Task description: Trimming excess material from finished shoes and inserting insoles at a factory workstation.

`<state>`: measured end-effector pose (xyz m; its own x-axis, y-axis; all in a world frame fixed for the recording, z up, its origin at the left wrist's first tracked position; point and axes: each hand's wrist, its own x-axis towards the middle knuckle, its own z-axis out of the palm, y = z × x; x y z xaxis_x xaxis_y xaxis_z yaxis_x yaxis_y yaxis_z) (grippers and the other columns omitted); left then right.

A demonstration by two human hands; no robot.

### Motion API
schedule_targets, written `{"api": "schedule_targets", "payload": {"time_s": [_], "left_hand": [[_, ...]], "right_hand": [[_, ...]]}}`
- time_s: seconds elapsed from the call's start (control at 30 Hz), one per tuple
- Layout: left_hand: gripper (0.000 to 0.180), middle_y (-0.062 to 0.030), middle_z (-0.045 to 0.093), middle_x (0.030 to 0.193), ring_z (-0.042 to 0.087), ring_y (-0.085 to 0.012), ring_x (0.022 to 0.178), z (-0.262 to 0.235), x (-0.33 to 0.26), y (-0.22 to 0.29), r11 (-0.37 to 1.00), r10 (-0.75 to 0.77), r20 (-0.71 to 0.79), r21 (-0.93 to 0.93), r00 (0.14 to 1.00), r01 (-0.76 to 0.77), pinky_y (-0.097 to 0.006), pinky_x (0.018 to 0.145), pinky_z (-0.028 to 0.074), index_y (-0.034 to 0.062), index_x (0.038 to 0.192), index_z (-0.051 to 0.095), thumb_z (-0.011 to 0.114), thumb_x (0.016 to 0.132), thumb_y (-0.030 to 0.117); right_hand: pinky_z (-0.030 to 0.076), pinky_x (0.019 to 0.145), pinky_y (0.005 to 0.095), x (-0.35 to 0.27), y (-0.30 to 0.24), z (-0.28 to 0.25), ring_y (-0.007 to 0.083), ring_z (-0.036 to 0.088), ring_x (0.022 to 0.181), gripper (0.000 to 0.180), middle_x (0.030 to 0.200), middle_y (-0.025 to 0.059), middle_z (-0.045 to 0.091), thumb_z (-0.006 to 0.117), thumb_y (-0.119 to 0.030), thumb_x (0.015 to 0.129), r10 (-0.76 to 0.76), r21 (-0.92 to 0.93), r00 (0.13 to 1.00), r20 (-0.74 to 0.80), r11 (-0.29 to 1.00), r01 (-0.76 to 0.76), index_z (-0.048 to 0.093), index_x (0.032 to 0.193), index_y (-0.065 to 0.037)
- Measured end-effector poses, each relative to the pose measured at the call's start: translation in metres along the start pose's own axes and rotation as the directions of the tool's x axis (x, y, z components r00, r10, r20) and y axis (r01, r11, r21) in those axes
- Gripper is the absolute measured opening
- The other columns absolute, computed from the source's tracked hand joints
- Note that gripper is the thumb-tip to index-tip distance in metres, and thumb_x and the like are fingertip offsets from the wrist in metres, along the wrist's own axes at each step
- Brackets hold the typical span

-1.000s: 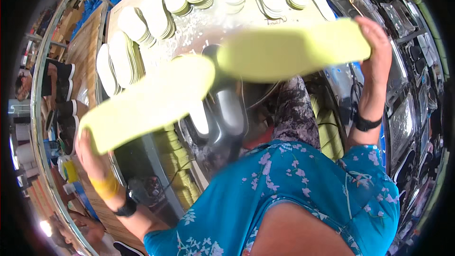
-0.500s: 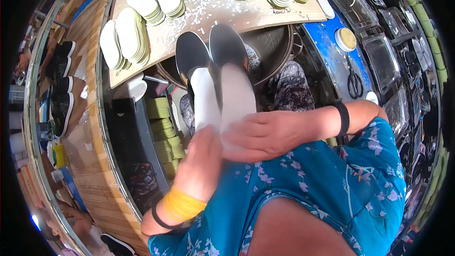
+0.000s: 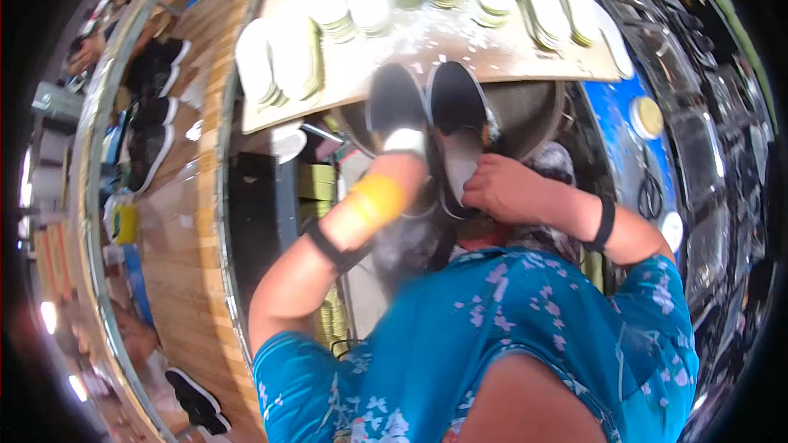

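Two black slip-on shoes lie side by side in front of me, toes pointing away. Over the left shoe my left hand reaches in at the opening, on a white insole; its fingers are hidden inside and blurred. The right shoe has a pale insole lying in it. Curled at that shoe's heel end is my right hand, gripping its right edge, with the fingertips partly out of sight.
Beyond the shoes, a wooden board bears several stacks of insoles and white scraps. At right, a blue surface holds a round tub and scissors. A wooden bench with black shoes runs along the left.
My left hand has pushed forward into the left shoe, and most of its insole no longer shows. My right hand has moved to the right shoe's heel; that insole sits deeper. The whole view has shifted.
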<state>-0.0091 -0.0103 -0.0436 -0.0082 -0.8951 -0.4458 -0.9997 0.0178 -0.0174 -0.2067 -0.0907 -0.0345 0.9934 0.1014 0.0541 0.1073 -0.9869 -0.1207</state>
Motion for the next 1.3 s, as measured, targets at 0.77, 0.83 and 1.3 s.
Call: {"api": "schedule_targets", "payload": {"time_s": [0.77, 0.83, 1.3], "left_hand": [[0.028, -0.0283, 0.058, 0.079, 0.057, -0.0418, 0.08, 0.006, 0.034, 0.015, 0.767, -0.215, -0.28, -0.642, 0.936, -0.016, -0.046, 0.072, 0.046, -0.0037, 0.092, 0.059, 0.052, 0.072, 0.015], [0.029, -0.0278, 0.058, 0.082, 0.056, -0.0421, 0.082, 0.01, 0.014, 0.004, 0.704, -0.267, -0.4, -0.702, 0.876, -0.106, -0.046, 0.073, 0.046, -0.0033, 0.096, 0.056, 0.05, 0.073, 0.012], [0.043, -0.018, 0.062, 0.08, 0.058, -0.0254, 0.074, -0.055, -0.213, -0.422, 0.467, -0.876, -0.395, -0.837, 0.277, 0.285, -0.038, 0.07, 0.044, -0.0064, 0.088, 0.061, 0.056, 0.077, 0.035]], "right_hand": [[0.045, 0.07, 0.0387, 0.022, -0.002, -0.052, 0.0303, 0.059, 0.076, 0.019, 0.078, 0.0114, 0.061, 0.06, -0.017, 0.071, 0.295, 0.541, 0.955, -0.035, 0.809, -0.23, 0.062, 0.087, -0.008], [0.044, 0.068, 0.0382, 0.016, 0.005, -0.061, 0.0303, 0.058, 0.074, 0.015, 0.076, 0.0125, 0.06, 0.062, -0.012, 0.07, 0.474, 0.452, 0.826, -0.305, 0.836, -0.312, 0.062, 0.083, -0.006], [0.045, 0.067, 0.0411, 0.015, 0.04, 0.101, 0.0337, 0.057, 0.072, 0.009, 0.075, 0.0137, 0.06, 0.057, -0.014, 0.07, 0.544, 0.347, 0.838, 0.037, 0.779, -0.522, 0.061, 0.074, -0.007]]}}
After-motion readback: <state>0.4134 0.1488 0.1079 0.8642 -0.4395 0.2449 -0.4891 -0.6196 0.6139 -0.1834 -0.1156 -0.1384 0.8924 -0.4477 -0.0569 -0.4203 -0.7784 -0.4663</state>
